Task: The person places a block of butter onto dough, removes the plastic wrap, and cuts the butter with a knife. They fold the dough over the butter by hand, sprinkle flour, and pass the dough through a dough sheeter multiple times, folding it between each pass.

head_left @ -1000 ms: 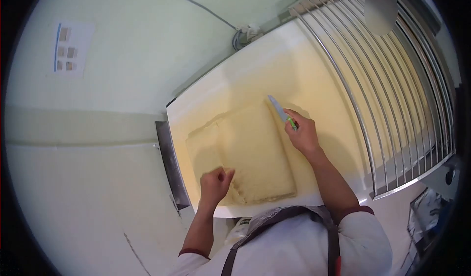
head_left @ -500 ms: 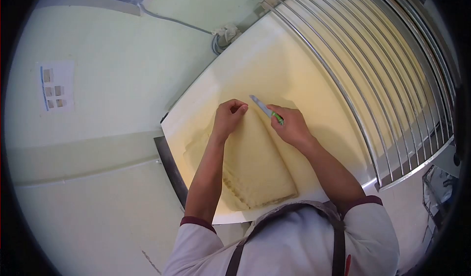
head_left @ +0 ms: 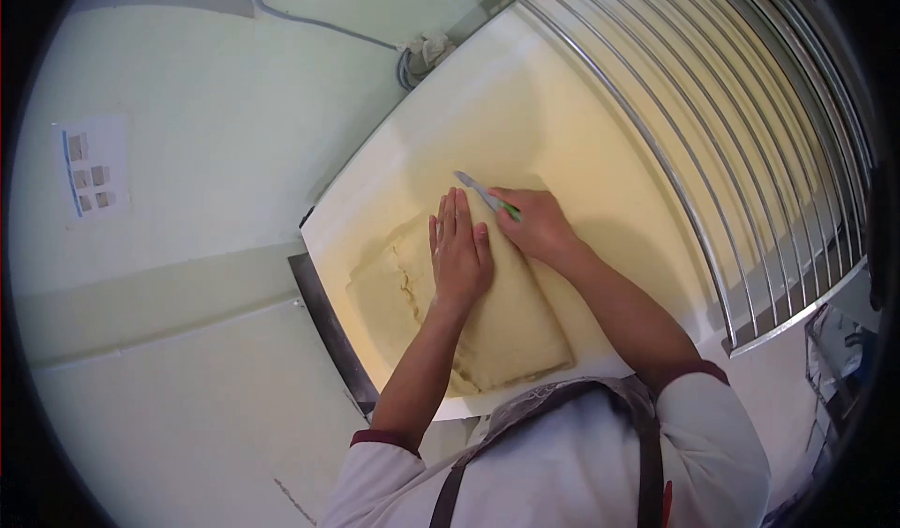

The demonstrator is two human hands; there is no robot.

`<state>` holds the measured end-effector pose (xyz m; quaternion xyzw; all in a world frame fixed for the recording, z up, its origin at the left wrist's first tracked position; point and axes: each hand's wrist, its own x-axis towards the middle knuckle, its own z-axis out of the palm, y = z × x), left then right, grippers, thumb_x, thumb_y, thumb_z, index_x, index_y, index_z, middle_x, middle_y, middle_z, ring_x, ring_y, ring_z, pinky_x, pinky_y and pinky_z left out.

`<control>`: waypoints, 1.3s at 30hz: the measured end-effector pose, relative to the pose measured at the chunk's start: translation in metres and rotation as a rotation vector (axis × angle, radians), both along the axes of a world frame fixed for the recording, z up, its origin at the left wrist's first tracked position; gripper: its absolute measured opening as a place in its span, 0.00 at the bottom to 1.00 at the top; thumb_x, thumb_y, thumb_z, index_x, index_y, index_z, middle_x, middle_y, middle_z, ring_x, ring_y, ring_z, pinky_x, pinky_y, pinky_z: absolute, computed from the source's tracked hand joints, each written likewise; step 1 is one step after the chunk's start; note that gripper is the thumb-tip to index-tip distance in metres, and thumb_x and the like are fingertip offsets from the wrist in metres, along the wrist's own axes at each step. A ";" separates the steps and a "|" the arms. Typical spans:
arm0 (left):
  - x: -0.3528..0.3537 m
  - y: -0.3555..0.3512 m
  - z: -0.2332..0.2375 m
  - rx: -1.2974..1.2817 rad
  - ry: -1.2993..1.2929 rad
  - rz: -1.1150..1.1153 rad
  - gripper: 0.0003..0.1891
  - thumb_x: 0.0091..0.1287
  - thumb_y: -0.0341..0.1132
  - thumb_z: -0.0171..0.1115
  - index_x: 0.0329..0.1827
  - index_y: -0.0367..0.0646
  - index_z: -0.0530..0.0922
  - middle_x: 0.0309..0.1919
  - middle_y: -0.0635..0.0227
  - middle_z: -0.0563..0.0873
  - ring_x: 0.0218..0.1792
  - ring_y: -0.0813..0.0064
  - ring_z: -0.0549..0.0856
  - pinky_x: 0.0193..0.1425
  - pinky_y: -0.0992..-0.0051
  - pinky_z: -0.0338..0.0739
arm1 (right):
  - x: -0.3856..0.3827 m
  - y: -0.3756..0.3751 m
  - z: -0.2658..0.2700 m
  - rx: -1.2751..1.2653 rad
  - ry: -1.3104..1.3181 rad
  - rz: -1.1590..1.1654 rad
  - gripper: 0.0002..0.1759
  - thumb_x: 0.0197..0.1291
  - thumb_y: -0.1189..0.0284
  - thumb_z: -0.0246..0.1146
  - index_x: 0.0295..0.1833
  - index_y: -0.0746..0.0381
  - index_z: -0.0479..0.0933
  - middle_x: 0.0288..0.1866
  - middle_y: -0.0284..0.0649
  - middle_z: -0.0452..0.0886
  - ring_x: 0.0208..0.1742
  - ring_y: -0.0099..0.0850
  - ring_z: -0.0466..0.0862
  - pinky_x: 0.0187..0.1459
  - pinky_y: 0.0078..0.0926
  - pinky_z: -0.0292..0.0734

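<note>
A large folded slab of pale dough lies on the work table, with a ragged seam running along its left part. On its far end my left hand lies flat, fingers stretched out and pointing away from me. My right hand is closed round the green and grey handle of a small knife. The blade slants to the far left, over the dough's far edge, its tip just beyond my left fingertips.
A curved metal bar rack stands along the right of the white table. The pale wall on the left carries a printed sheet. Coiled grey cable sits by the table's far left edge.
My left hand has gone from a pinch at the dough's far edge to lying flat on it. My right hand has brought the knife left, closer to the left fingertips.
</note>
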<state>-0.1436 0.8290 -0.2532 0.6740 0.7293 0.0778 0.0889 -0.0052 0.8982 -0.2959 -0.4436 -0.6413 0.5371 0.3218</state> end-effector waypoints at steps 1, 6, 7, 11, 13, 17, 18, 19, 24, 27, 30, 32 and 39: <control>0.001 0.003 0.000 0.005 0.006 -0.002 0.28 0.75 0.41 0.40 0.74 0.34 0.57 0.73 0.49 0.62 0.75 0.52 0.59 0.77 0.51 0.47 | -0.006 0.007 -0.001 0.019 -0.018 -0.002 0.20 0.57 0.73 0.61 0.56 0.61 0.80 0.44 0.53 0.84 0.42 0.45 0.85 0.46 0.32 0.80; 0.001 0.002 -0.002 0.030 0.010 -0.006 0.28 0.75 0.41 0.40 0.74 0.34 0.57 0.73 0.48 0.62 0.75 0.51 0.59 0.77 0.52 0.47 | 0.028 -0.030 -0.002 0.036 0.002 -0.017 0.19 0.56 0.73 0.62 0.55 0.62 0.80 0.42 0.52 0.84 0.40 0.45 0.86 0.43 0.32 0.81; 0.002 0.001 -0.002 0.033 0.010 -0.006 0.28 0.75 0.41 0.40 0.74 0.33 0.57 0.73 0.47 0.62 0.75 0.51 0.59 0.77 0.52 0.47 | 0.041 -0.049 -0.004 0.040 0.021 -0.035 0.19 0.56 0.73 0.62 0.55 0.62 0.81 0.42 0.52 0.84 0.39 0.45 0.86 0.42 0.31 0.81; -0.001 -0.001 -0.006 0.060 0.016 -0.036 0.28 0.76 0.40 0.39 0.74 0.33 0.57 0.73 0.45 0.61 0.74 0.50 0.60 0.77 0.53 0.48 | 0.087 -0.118 -0.004 0.087 0.110 -0.089 0.17 0.55 0.74 0.62 0.52 0.63 0.82 0.40 0.53 0.84 0.36 0.45 0.85 0.39 0.34 0.80; -0.003 -0.004 -0.010 0.099 0.014 -0.060 0.28 0.75 0.40 0.40 0.74 0.32 0.57 0.73 0.45 0.61 0.74 0.50 0.59 0.77 0.53 0.48 | 0.106 -0.154 -0.006 0.149 0.139 -0.126 0.16 0.55 0.74 0.62 0.50 0.63 0.82 0.36 0.54 0.83 0.35 0.46 0.85 0.37 0.38 0.79; -0.005 -0.007 -0.013 0.166 -0.013 -0.105 0.27 0.75 0.39 0.41 0.73 0.32 0.58 0.73 0.46 0.61 0.75 0.50 0.57 0.77 0.56 0.50 | 0.143 -0.220 0.000 0.186 0.091 -0.133 0.19 0.54 0.76 0.62 0.53 0.62 0.80 0.34 0.50 0.83 0.32 0.45 0.84 0.34 0.39 0.79; -0.005 -0.007 -0.013 0.174 -0.019 -0.109 0.27 0.75 0.39 0.40 0.73 0.32 0.58 0.73 0.46 0.61 0.75 0.50 0.57 0.77 0.57 0.51 | 0.151 -0.236 0.000 0.185 0.064 -0.123 0.20 0.54 0.76 0.62 0.54 0.62 0.80 0.33 0.49 0.83 0.31 0.45 0.83 0.34 0.39 0.79; -0.007 -0.007 -0.015 0.187 -0.017 -0.096 0.25 0.75 0.36 0.43 0.72 0.32 0.60 0.72 0.46 0.63 0.75 0.50 0.58 0.77 0.59 0.53 | 0.159 -0.252 -0.001 0.185 0.035 -0.110 0.21 0.53 0.77 0.63 0.56 0.61 0.79 0.32 0.47 0.83 0.30 0.44 0.83 0.33 0.39 0.79; -0.004 -0.021 -0.002 0.430 -0.179 -0.091 0.21 0.74 0.34 0.48 0.67 0.32 0.67 0.65 0.49 0.72 0.69 0.55 0.69 0.72 0.63 0.62 | 0.194 -0.326 -0.015 0.208 -0.060 -0.003 0.22 0.54 0.78 0.62 0.57 0.60 0.78 0.28 0.43 0.80 0.25 0.35 0.82 0.30 0.33 0.78; -0.002 -0.058 0.022 0.375 -0.603 0.012 0.19 0.75 0.37 0.50 0.63 0.33 0.71 0.56 0.57 0.79 0.59 0.65 0.77 0.64 0.69 0.70 | 0.201 -0.329 0.012 0.027 -0.073 -0.098 0.26 0.58 0.76 0.61 0.64 0.58 0.73 0.26 0.40 0.79 0.24 0.29 0.81 0.27 0.28 0.76; -0.010 -0.129 0.011 0.139 -1.183 0.103 0.18 0.76 0.42 0.51 0.57 0.35 0.75 0.43 0.67 0.84 0.46 0.77 0.82 0.53 0.75 0.76 | 0.172 -0.300 0.048 -0.421 0.313 -0.232 0.32 0.64 0.74 0.59 0.74 0.56 0.60 0.26 0.38 0.80 0.23 0.26 0.80 0.25 0.25 0.75; 0.027 -0.170 0.031 -0.199 -1.470 0.129 0.16 0.75 0.40 0.53 0.54 0.34 0.76 0.41 0.65 0.84 0.45 0.73 0.82 0.53 0.71 0.76 | 0.134 -0.276 0.068 -0.629 0.608 -0.168 0.36 0.67 0.73 0.57 0.78 0.55 0.51 0.28 0.39 0.81 0.23 0.26 0.79 0.24 0.24 0.74; -0.059 -0.215 0.043 0.362 -1.819 0.508 0.07 0.74 0.39 0.55 0.40 0.47 0.74 0.31 0.71 0.81 0.28 0.77 0.80 0.29 0.75 0.78 | -0.006 -0.259 0.099 -0.553 0.493 0.189 0.35 0.71 0.69 0.55 0.78 0.60 0.48 0.38 0.45 0.83 0.30 0.30 0.82 0.31 0.25 0.77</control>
